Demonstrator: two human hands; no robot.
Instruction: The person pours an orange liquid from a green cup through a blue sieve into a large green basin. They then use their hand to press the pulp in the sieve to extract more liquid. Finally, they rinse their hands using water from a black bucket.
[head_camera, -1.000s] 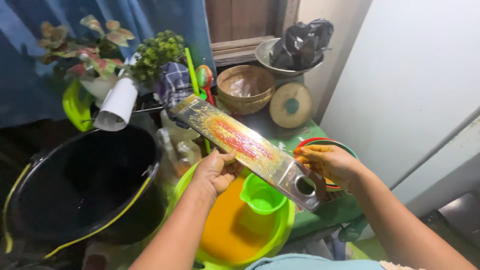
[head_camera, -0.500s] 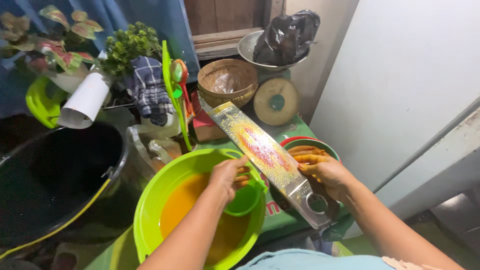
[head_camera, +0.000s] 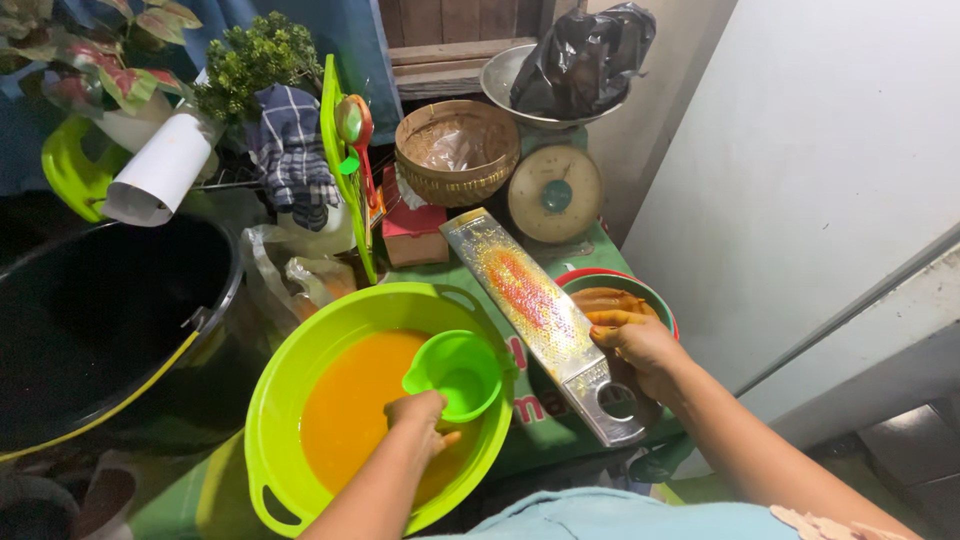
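Your left hand (head_camera: 420, 415) is lowest in view, reaching into the big lime-green basin (head_camera: 290, 400), its fingers closed around the handle of a small green cup (head_camera: 458, 372) that sits over the orange liquid (head_camera: 345, 405) filling the basin. Just to the right, your right hand (head_camera: 640, 345), stained yellow, grips the edge of a long metal grater (head_camera: 545, 320) near its lower end; the grater slants from the basin's right rim up toward the back, smeared orange and red along its middle. Under and behind that hand sits a red-rimmed bowl (head_camera: 655, 300) with yellow-brown pieces in it, on a green tabletop (head_camera: 600, 255). To the left of the basin stands a large black bucket (head_camera: 100, 320). Farther back are a woven basket (head_camera: 458, 150), a round kitchen scale (head_camera: 553, 190) carrying a black bag (head_camera: 585, 60) in its metal pan, a checked cloth (head_camera: 292, 150), a white paper roll (head_camera: 155, 170) and leafy plants (head_camera: 245, 55).
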